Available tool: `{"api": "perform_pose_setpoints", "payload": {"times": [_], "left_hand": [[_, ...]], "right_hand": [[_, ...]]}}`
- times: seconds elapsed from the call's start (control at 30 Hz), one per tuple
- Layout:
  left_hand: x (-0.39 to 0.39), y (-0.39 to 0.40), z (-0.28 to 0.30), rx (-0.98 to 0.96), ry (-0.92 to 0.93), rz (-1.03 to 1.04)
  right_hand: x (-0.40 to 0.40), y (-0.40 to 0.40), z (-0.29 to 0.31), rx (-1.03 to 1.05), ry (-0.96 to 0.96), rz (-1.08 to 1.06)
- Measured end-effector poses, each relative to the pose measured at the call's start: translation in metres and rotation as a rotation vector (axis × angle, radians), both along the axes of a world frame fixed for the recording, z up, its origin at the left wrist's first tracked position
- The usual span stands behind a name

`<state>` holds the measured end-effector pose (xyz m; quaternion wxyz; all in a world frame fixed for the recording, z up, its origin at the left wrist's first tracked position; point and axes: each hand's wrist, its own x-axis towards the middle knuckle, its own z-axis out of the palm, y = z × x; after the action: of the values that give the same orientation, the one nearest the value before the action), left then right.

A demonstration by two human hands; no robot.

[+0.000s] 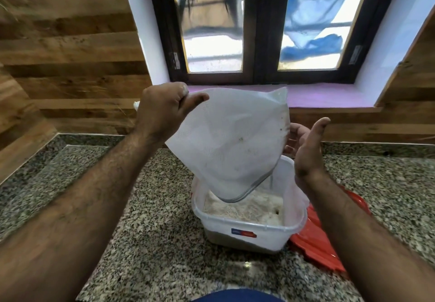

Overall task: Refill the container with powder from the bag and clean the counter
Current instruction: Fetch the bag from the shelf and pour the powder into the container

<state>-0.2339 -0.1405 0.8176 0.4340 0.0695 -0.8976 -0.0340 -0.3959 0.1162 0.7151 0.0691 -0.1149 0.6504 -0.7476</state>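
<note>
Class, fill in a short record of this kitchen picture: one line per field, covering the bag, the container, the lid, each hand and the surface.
bag: white plastic bag, upended, mouth inside the container
container: clear plastic tub, open, pale powder inside
lid: red lid, flat on the counter, right of the tub
left hand: left hand grips the bag's upper corner
right hand: right hand open beside the bag's right edge; contact unclear
surface: speckled granite counter

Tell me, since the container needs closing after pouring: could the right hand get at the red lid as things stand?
Probably yes. The right hand is open beside the bag, holding nothing, and the red lid lies uncovered on the counter just below its forearm.
</note>
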Motion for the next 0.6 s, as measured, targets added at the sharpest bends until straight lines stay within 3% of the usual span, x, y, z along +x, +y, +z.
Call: {"api": "perform_pose_setpoints", "payload": {"times": [0.33, 0.6], "left_hand": [[0.001, -0.002, -0.008, 0.057, 0.026, -0.063], [0.013, -0.008, -0.014, 0.207, 0.123, -0.123]], "right_hand": [[0.014, 0.003, -0.012, -0.032, 0.053, 0.065], [0.015, -0.001, -0.021, 0.09, 0.025, -0.066]]}}
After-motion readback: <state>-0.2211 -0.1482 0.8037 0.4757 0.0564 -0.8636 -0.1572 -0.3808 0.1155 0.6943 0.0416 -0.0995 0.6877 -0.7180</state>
